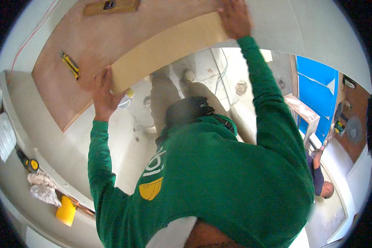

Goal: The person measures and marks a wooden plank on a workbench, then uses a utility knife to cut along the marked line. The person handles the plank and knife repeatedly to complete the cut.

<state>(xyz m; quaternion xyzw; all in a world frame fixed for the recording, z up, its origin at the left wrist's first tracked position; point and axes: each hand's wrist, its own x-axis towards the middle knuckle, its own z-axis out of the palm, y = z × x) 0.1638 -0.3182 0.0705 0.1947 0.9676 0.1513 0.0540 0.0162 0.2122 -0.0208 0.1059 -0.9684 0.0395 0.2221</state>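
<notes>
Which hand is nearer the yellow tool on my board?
Left. Your left hand is just right of the yellow tool; your right hand is farther right, at the tan strip's far end.

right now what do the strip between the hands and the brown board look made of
Strip: probably wood-based board or cardboard, smooth, matte, judging by its even tan face. Brown board: likely plywood, dull finish, judging by its mottled reddish face and paler edge.

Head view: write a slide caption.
Left hand and right hand hold a tan strip along a brown board.
</notes>
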